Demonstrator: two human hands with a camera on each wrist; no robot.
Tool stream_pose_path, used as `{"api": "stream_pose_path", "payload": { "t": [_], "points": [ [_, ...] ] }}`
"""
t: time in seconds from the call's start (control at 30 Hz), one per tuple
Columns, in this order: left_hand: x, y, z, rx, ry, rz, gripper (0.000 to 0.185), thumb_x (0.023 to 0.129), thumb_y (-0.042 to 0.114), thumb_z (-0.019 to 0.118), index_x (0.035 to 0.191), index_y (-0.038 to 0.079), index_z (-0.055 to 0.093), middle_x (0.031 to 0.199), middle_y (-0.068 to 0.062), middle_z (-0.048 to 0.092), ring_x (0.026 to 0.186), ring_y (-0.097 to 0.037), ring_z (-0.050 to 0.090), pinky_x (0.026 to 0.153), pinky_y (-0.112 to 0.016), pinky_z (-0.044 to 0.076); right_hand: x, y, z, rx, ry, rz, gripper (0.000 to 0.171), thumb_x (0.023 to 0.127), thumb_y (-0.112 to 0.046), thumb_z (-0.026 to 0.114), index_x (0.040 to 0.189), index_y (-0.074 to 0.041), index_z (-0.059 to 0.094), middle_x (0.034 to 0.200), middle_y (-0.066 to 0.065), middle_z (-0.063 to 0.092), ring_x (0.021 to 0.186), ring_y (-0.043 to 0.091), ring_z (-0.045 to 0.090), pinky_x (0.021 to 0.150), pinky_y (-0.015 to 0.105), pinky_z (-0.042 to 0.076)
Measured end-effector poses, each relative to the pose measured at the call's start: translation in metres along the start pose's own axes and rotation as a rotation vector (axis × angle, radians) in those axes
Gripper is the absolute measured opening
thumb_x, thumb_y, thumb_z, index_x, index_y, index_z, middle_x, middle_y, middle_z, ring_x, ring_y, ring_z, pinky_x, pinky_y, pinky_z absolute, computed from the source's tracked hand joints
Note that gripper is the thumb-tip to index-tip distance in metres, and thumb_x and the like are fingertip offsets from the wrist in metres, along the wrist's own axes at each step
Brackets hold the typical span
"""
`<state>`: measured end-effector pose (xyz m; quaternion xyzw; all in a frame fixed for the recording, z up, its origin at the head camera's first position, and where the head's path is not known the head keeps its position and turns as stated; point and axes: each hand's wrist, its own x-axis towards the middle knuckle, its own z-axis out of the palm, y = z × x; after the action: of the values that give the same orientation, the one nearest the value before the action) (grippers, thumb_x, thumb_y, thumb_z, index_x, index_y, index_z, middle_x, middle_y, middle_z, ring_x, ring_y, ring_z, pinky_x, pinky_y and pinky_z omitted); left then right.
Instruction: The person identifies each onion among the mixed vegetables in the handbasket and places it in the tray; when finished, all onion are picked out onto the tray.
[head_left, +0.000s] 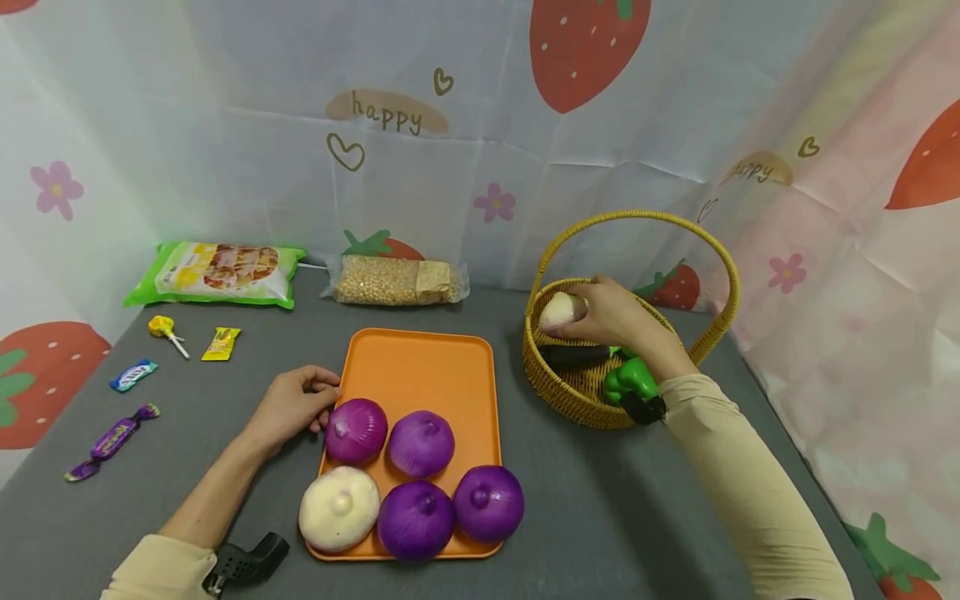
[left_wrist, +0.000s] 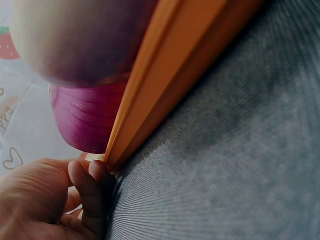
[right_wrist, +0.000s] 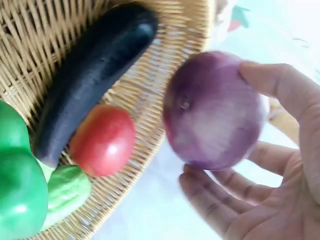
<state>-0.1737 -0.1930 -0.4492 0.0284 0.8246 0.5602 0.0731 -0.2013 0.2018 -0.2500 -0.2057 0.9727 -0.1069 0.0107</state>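
Observation:
My right hand holds an onion between thumb and fingers, over the wicker basket. That onion looks pale in the head view and purple and white in the right wrist view. Inside the basket lie a dark eggplant, a red tomato-like item, a green bell pepper and a light green vegetable, partly hidden. At the left edge of an orange tray, my left hand pinches the rim. Several purple onions and one white onion sit on the tray.
Behind the tray lie a green-and-white food bag and a clear bag of yellow kernels. To the left are a lollipop and wrapped candies. The basket's tall handle arches over the right hand. Printed curtains border the table.

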Motion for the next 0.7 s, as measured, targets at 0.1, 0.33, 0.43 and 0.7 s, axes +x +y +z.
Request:
{"api": "stream_pose_path", "payload": {
  "t": [0.1,0.33,0.43,0.7],
  "points": [
    [0.001,0.001,0.0,0.002,-0.008,0.001,0.035,0.095,0.016,0.06,0.12,-0.008,0.056,0.091,-0.016,0.064,0.057,-0.009,0.058,0.051,-0.025,0.054,0.016,0.04,0.024,0.008,0.031,0.019,0.068,0.084,-0.04,0.074,0.137,-0.003,0.054,0.123,0.026,0.053,0.103,0.036,0.054,0.086,0.049,0.051],
    [0.001,0.002,0.0,0.003,-0.008,0.003,0.034,0.095,0.014,0.06,0.119,-0.008,0.056,0.092,-0.019,0.064,0.057,-0.009,0.058,0.051,-0.024,0.054,-0.012,0.024,0.042,0.079,0.188,-0.191,0.063,0.078,-0.031,0.081,0.13,-0.004,0.057,0.122,0.014,0.064,0.105,0.03,0.06,0.088,0.047,0.052],
    [0.001,0.002,0.0,0.004,-0.007,0.003,0.033,0.095,0.013,0.06,0.119,-0.009,0.056,0.09,-0.017,0.063,0.057,-0.009,0.058,0.051,-0.024,0.054,-0.026,0.008,0.056,0.062,0.183,-0.246,0.069,0.077,-0.034,0.081,0.135,-0.008,0.053,0.125,0.011,0.061,0.107,0.026,0.058,0.088,0.043,0.052],
    [0.0,0.001,0.0,0.01,-0.004,-0.002,0.034,0.095,0.014,0.06,0.12,-0.009,0.056,0.091,-0.017,0.063,0.057,-0.009,0.058,0.051,-0.024,0.054,-0.041,-0.013,0.092,0.04,0.1,-0.38,0.071,0.077,-0.035,0.08,0.139,-0.015,0.052,0.127,0.008,0.054,0.107,0.02,0.054,0.085,0.034,0.054]
  ]
}}
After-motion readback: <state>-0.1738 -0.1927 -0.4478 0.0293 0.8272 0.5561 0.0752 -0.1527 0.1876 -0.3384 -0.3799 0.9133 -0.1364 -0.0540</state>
